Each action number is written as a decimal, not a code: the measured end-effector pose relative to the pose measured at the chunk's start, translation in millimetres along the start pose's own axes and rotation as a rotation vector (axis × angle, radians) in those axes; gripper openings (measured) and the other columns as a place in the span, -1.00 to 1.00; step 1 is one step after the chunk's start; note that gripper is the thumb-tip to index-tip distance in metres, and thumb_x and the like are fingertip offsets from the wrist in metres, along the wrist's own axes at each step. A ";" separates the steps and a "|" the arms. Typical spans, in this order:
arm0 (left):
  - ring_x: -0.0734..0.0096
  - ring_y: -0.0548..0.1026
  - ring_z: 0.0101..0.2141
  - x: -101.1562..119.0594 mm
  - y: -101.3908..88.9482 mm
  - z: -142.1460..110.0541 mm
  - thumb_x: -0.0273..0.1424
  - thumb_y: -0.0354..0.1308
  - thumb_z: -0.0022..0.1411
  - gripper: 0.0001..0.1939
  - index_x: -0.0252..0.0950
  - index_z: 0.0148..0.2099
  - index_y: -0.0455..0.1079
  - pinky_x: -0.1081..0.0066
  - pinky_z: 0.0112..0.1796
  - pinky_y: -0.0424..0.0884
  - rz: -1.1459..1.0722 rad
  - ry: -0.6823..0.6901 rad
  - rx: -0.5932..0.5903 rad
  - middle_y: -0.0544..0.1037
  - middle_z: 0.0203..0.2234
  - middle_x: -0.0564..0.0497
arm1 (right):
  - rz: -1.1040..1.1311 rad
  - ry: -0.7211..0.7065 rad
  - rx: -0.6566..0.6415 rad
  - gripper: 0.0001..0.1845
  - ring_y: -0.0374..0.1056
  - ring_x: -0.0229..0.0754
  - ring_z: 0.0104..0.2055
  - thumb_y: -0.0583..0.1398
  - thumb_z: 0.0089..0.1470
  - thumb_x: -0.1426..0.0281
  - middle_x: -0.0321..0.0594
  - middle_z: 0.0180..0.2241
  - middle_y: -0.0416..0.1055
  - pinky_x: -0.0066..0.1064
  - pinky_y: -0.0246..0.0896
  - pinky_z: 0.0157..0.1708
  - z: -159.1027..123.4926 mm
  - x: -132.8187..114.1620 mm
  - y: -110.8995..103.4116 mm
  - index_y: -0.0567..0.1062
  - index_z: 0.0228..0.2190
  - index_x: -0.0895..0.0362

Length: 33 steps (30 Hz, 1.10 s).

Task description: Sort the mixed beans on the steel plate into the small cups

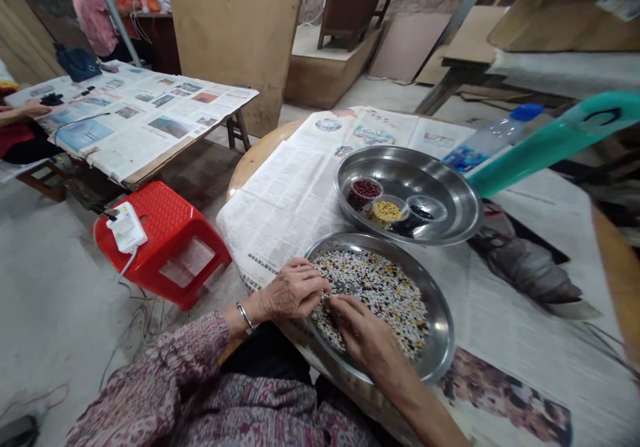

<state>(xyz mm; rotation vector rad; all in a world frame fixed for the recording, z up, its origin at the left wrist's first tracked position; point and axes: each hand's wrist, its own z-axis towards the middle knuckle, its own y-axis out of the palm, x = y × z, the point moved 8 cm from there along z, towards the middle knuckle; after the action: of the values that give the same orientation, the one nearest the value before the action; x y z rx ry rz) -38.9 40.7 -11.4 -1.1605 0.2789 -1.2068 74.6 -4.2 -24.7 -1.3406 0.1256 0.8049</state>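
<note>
A steel pan (pixel 440 357) full of mixed white, dark and red beans (pixel 385 290) lies on the newspaper-covered table in front of me. My left hand (pixel 295 290) rests on the pan's near-left rim, fingers curled together at the beans. My right hand (pixel 367 337) lies over the beans beside it, fingertips pinched close to the left hand's. Whether either pinch holds a bean is hidden. Behind stands a second steel pan (pixel 450 187) with three small cups: red beans (pixel 366 189), yellow beans (pixel 386 211) and black beans (pixel 423 212).
A plastic bottle with a blue cap (pixel 487 141) and a teal chair back (pixel 555 140) stand at the table's right. A red stool (pixel 167 240) with a white charger stands on the floor left. Another papered table (pixel 135 117) with other people is far left.
</note>
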 end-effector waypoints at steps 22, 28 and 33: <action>0.34 0.44 -0.11 1.9 -11.1 -0.2 -0.42 -0.11 0.39 -0.74 -0.39 -0.03 0.35 0.27 0.04 0.32 -0.024 -0.036 0.109 0.51 -0.22 -0.11 | -0.231 -0.255 -0.095 -0.70 0.29 -0.05 0.05 0.04 0.18 0.51 -0.11 -0.09 0.48 -0.16 0.27 0.05 19.3 -36.1 3.7 0.51 -0.14 0.08; 0.37 0.43 -0.19 4.0 -8.2 2.5 -0.39 -0.12 0.42 -0.74 -0.35 -0.11 0.39 0.29 0.02 0.27 0.009 -0.009 0.044 0.52 -0.29 -0.05 | -0.425 0.018 0.110 -0.75 0.33 -0.05 -0.08 0.07 0.22 0.35 -0.06 -0.15 0.49 -0.22 0.29 -0.11 33.2 29.6 -37.0 0.54 -0.25 0.13; 0.39 0.39 -0.28 11.6 -6.2 4.4 -0.30 -0.05 0.43 -0.73 -0.28 -0.22 0.42 0.25 0.03 0.18 0.006 0.081 -0.006 0.53 -0.43 0.07 | -0.210 0.200 0.076 -0.70 0.42 -0.19 -0.32 0.08 0.20 0.21 -0.22 -0.32 0.54 -0.35 0.28 -0.30 23.2 59.4 -63.9 0.56 -0.33 0.07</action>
<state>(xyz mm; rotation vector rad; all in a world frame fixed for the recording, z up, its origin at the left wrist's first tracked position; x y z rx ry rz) -34.7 34.0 0.0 -1.1162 0.3471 -1.2501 146.9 42.4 2.7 -1.3350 0.1679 0.4839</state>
